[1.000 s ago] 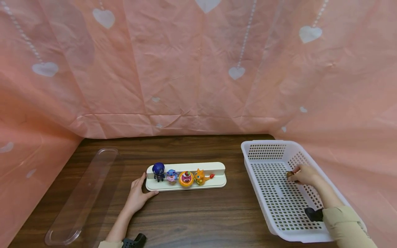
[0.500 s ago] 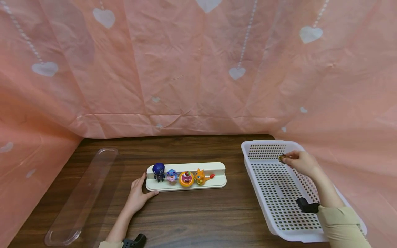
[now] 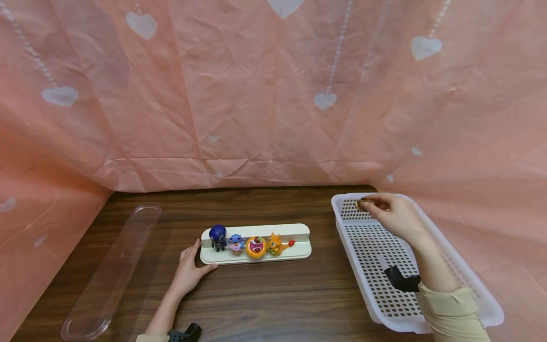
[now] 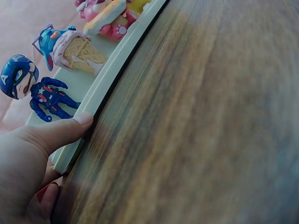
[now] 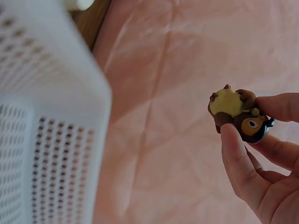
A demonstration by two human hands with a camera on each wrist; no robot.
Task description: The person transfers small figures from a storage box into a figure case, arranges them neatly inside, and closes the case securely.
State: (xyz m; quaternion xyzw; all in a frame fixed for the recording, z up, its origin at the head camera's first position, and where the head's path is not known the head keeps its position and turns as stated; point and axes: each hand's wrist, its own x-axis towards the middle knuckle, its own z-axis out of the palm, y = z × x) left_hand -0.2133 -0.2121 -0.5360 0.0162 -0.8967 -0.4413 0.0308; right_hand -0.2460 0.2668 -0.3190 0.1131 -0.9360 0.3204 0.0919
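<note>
A cream display stand (image 3: 260,258) holds a row of figurines: a blue-helmeted figurine (image 3: 218,237), a blue character on an ice cream cone (image 3: 236,243), a round orange-rimmed figurine with a pink middle (image 3: 256,247) and an orange figurine (image 3: 275,243) with a red-tipped tail. My left hand (image 3: 188,270) holds the stand's left end, its thumb on the front edge. Over the far end of the white basket (image 3: 356,266), my right hand (image 3: 395,213) pinches a small brown figurine (image 5: 233,109) with a yellow belly and dark cap. The right wrist view shows it clear of the basket wall.
A long transparent cover (image 3: 113,270) lies on the brown wooden table (image 3: 273,304) at the left. Pink cloth (image 3: 273,118) with white hearts hangs behind and along both sides. The basket's perforated walls stand at the right.
My right hand has lifted the brown figurine from the basket's right side and moved it left and away from me, to above the far wall. My left hand stays put.
</note>
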